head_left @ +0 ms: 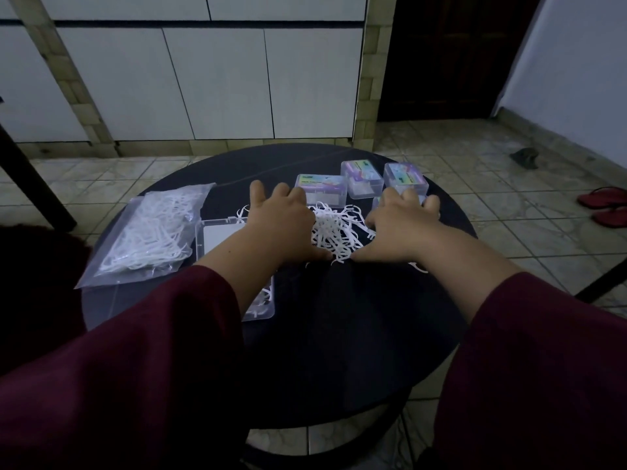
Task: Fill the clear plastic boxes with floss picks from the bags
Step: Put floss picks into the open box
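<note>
Loose heap of white plastic floss picks [334, 232] mid-table, between both hands. Left hand [283, 225] and right hand [400, 228] lie palm-down at its sides, fingers spread, thumbs touching its near edge. Clear plastic bag of floss picks [152, 235] lies flat at left. Open clear plastic box [220, 239] sits under the left forearm, partly hidden. Three closed clear lidded boxes with colourful labels [361, 179] stand beyond. Round black table [339, 334]; pale tiled floor [492, 184]; red sandals [607, 205] at right. A fourth box behind the right hand is hard to make out.
</note>
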